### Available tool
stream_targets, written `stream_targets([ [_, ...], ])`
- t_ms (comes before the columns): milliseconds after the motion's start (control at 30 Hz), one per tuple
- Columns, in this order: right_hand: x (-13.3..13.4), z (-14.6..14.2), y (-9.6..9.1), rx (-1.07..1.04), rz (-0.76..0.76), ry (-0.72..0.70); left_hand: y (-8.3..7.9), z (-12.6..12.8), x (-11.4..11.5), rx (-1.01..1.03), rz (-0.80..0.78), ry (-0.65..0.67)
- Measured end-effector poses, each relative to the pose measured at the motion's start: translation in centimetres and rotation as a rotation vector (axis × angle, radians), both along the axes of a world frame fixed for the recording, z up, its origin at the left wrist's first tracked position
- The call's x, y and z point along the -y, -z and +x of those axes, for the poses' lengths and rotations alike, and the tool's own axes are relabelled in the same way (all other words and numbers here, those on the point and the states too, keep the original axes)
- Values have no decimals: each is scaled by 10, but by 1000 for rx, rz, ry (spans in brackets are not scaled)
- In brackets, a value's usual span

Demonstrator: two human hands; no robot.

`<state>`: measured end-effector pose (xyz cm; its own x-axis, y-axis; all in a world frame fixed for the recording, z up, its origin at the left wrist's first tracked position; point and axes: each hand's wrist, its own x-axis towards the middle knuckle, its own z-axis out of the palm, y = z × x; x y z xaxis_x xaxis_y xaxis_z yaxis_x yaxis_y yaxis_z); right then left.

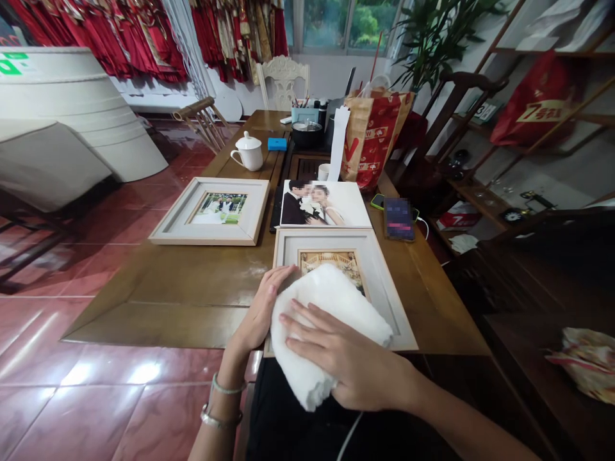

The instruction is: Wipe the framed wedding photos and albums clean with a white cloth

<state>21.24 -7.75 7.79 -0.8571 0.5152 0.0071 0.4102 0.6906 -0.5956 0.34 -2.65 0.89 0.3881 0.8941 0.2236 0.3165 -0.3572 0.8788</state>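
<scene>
Room: red tiled floor at left, red and gold garments hung along the upper left, window top centre, leafy plant upper right.
Surface: brown wooden surface, mid-frame, running back toward a pale carved chair.
Work frame: pale picture frame, lower centre, lying flat at the near edge. Gold-toned picture inside, partly covered.
Cloth: white cloth, bunched over the lower part of that frame, hanging past its near edge.
Right hand: right hand laid flat on the cloth, fingers spread, not clenched.
Left hand: left hand at the frame's left edge, beside the cloth, fingers extended. Can't tell if it grips. Two bangles on that wrist.
Print: couple photo print, flat, just above the work frame.
Second frame: similar frame with an outdoor couple photo, left of centre, apart from the hands.
Phone: phone, right of the print, white cable beside it.
Back row: lidded white mug, blue box, dark pot, red-and-brown paper bag, upper centre.
</scene>
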Motion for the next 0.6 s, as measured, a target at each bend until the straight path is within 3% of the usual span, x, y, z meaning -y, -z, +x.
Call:
stream_targets([
  [133, 3, 20, -17, 42, -162, -47, 0, 0, -1, -46, 52, 14],
  [300, 18, 69, -34, 273, -237, 223, -5, 1, 1, -51, 79, 43],
  [467, 3, 100, -9, 357, 0, 567, -2, -1, 1, -40, 99, 48],
  [600, -24, 83, 12, 352, 198, 610, 0, -1, 0, -44, 114, 51],
])
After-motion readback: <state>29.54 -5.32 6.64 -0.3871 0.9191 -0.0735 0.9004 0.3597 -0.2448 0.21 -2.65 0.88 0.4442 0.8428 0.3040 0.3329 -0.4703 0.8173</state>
